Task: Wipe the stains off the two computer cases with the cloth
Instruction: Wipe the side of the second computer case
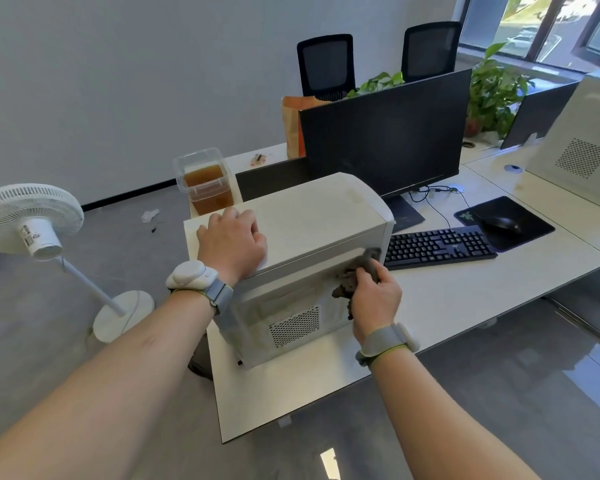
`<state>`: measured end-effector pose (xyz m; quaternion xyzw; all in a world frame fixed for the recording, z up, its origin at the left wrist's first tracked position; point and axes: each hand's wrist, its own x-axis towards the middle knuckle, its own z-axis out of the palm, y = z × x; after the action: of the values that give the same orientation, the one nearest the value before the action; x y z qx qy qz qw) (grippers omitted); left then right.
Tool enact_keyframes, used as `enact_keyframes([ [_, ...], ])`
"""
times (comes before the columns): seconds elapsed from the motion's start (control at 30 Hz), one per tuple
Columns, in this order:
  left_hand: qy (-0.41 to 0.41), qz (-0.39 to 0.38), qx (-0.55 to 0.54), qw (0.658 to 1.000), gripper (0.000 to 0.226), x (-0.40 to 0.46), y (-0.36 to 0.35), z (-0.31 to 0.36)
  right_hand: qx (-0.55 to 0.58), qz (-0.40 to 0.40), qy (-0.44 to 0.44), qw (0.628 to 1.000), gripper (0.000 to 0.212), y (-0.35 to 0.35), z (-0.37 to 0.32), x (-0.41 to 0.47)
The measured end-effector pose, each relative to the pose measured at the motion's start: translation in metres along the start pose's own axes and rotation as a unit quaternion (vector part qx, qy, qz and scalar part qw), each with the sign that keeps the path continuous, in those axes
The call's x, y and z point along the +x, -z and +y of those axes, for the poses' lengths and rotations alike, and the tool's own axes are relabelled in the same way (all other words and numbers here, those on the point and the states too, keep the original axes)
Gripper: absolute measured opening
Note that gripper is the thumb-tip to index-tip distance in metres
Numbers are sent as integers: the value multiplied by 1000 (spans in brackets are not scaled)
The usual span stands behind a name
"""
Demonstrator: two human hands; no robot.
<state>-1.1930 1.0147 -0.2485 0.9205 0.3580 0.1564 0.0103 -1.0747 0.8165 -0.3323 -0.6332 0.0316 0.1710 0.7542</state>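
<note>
A fan (28, 220) stands on the floor at left; a tub (205, 181) of brown liquid sits behind the near case (309, 216). The left hand (231, 242) rests fingers-curled on its top. The right hand (374, 299) grips the cloth (359, 271) against its side panel. The case's long axis runs toward the monitor (385, 136). Keyboard (437, 245) and second case (582, 140) lie right on the surface (465, 292).

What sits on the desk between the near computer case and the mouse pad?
In the head view, the black keyboard lies between the near computer case and the mouse pad.
</note>
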Motion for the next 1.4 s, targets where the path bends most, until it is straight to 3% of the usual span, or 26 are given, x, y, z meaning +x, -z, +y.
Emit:
enact_keyframes([
  [0.13, 0, 0, -4, 1000, 16, 2, -2, -3, -61, -120, 6, 991, 25, -13, 13, -28],
  [0.17, 0, 1, -7, 1000, 16, 1, -3, -4, -56, -120, 8, 991, 25, -10, 13, -31],
  [0.3, 2, 4, -5, 1000, 16, 1, -4, -4, 20, 17, 4, 1000, 21, -5, 0, -14],
  [0.37, 3, 6, -5, 1000, 14, 2, -4, -2, 1, -7, 8, 1000, 27, -20, -5, -19],
  [0.47, 7, 4, -6, 1000, 13, 2, -5, -3, -127, -94, 36, 987, 40, -44, 9, -45],
  [0.53, 7, 4, -10, 1000, 13, 2, -6, -3, -135, -139, 20, 981, 36, -45, 14, -58],
  [0.6, 6, 3, -15, 1000, 13, 1, -5, -3, -78, -116, 3, 990, 28, -34, 10, -55],
  [0.73, 10, 6, -14, 1000, 14, 1, -3, -2, 8, 17, -3, 1000, 24, -21, -7, -30],
  [0.8, 11, 6, -14, 1000, 14, 0, -3, -1, -33, -17, -3, 999, 29, -31, -5, -33],
  [0.9, 11, 7, -17, 1000, 13, 1, -3, -2, -138, -131, -6, 982, 30, -46, 13, -58],
  [0.97, 9, 9, -20, 1000, 13, 0, -3, -2, -126, -180, -30, 975, 28, -43, 20, -69],
  [1.13, 15, 12, -33, 999, 16, 1, -2, -4, -13, -29, -31, 999, 32, -38, 6, -56],
  [1.2, 20, 11, -43, 999, 16, 2, -1, -5, -37, -51, -42, 997, 39, -52, 5, -66],
  [1.3, 25, 10, -62, 998, 17, 2, 0, -7, -95, -148, -76, 981, 38, -67, 20, -91],
  [1.4, 45, 1, -110, 993, 20, 2, 1, -12, -42, -105, -72, 991, 32, -56, 21, -89],
])
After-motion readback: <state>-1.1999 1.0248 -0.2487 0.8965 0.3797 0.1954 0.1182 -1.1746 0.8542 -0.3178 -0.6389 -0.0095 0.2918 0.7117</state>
